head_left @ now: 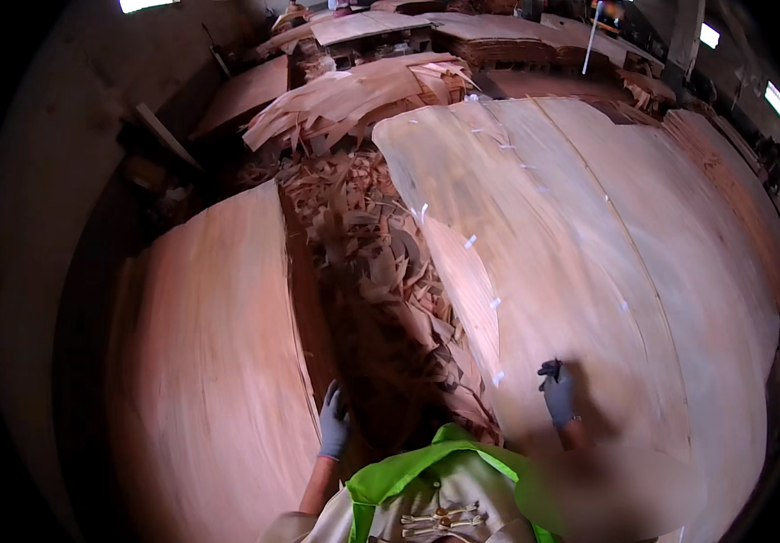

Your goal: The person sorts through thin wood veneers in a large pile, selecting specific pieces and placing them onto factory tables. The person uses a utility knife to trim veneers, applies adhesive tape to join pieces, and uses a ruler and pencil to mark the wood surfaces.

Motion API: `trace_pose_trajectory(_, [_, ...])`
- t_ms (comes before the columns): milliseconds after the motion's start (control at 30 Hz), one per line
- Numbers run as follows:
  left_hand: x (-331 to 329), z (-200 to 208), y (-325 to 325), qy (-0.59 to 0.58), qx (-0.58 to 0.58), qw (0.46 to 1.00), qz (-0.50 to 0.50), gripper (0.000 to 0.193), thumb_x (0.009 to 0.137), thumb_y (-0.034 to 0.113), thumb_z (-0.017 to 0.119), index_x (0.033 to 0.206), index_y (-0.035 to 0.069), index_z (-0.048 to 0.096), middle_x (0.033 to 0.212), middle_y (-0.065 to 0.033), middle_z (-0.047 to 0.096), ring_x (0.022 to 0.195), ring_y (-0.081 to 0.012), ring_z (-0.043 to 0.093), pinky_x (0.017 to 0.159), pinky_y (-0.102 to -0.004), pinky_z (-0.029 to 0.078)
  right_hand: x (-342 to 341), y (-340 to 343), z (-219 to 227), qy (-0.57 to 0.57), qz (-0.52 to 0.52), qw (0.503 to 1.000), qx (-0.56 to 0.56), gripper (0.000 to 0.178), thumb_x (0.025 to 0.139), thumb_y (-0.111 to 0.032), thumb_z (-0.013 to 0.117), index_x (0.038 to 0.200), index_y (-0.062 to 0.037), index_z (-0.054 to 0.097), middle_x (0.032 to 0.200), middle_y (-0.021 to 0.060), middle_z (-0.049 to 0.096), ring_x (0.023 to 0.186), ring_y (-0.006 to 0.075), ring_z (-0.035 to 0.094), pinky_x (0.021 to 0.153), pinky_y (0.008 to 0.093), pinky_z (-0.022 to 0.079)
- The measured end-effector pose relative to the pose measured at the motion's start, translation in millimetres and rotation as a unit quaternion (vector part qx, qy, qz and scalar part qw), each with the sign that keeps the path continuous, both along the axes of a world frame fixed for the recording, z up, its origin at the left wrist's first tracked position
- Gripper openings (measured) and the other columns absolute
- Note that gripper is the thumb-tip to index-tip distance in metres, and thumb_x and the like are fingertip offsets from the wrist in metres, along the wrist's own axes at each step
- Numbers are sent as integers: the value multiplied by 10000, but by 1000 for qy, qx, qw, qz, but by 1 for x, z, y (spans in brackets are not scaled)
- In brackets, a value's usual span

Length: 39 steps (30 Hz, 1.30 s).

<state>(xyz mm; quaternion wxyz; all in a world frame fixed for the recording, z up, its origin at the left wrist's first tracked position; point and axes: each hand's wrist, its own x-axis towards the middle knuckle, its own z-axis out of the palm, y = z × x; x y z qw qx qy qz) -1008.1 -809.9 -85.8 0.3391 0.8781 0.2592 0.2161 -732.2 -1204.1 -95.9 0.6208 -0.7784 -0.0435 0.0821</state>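
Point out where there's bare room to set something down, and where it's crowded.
The left sheet has a broad bare top, reaching to the left hand near its right edge. The right sheet is bare between the long brown line and its outer edge. Crowded: the gap between them, heaped with wood scraps.

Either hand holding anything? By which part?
Left hand: at the right edge of the left wood sheet; whether it grips can't be told. Right hand: curled above the right wood sheet, nothing visibly held.
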Motion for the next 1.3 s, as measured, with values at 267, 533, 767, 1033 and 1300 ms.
trace_pose_trajectory(267, [86,-8,145,-6,-84,986,141,475,787,-106,406,1239,0,502,1295,-140,499,1122,-242,545,890,-307,467,159,188,1,102,93,990,38,110,921,-51,462,970,-26,557,765,65,619,507,100,513,449,230,419])
trace_pose_trajectory(533, [226,-21,359,-40,-24,987,151,501,759,-115,449,1243,8,481,1265,-173,509,1038,-274,588,869,-330,481,315,394,22,275,-22,953,122,149,848,-130,521,975,-63,557,784,74,626,478,117,490,375,238,337])
trace_pose_trajectory(767, [397,28,516,-89,-45,991,89,528,753,-106,444,1260,39,478,1282,-144,499,1024,-270,584,875,-337,477,474,469,6,302,-131,930,162,180,845,-274,511,735,-140,560,525,-11,465,406,114,352,381,252,277])
trace_pose_trajectory(1033, [618,51,678,-144,41,989,13,471,778,-77,437,1240,2,486,1258,-175,514,1156,-313,505,967,-364,409,514,466,-54,353,-203,888,212,357,874,-481,463,723,-170,555,516,-18,442,379,138,383,349,278,277])
trace_pose_trajectory(1300, [878,74,770,-74,123,962,-233,462,774,-57,487,1229,21,489,1204,-179,540,1093,-321,544,914,-369,444,524,500,-70,292,-373,852,222,364,899,-288,525,566,-215,398,446,-64,323,331,82,278,317,234,233])
